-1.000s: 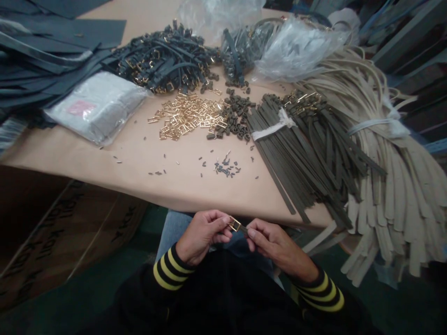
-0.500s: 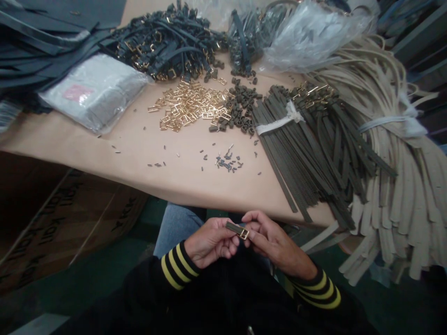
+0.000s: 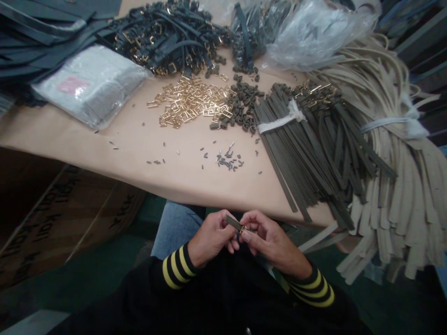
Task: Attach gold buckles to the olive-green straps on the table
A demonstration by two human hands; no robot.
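Just in front of the table edge, my left hand (image 3: 215,236) pinches a short olive-green strap (image 3: 233,223) between thumb and fingers. A small gold buckle (image 3: 242,228) sits at the strap's right end. My right hand (image 3: 265,236) is closed on that buckle, its thumb below and fingers above, hiding part of it. On the table beyond lie a pile of gold buckles (image 3: 195,100), a heap of small olive strap loops (image 3: 244,100) and scattered small dark pins (image 3: 228,160).
Olive straps (image 3: 289,149) tied with a white band lie at the right, beside a beige strap bundle (image 3: 394,186) hanging over the edge. Dark buckled straps (image 3: 174,42), a plastic-wrapped packet (image 3: 94,88) and clear plastic bags (image 3: 314,37) are at the back. A cardboard box (image 3: 70,218) stands lower left.
The buckle has turned from face-up to nearly edge-on. My right fingers have closed in around it, while my left hand keeps its pinch on the strap.
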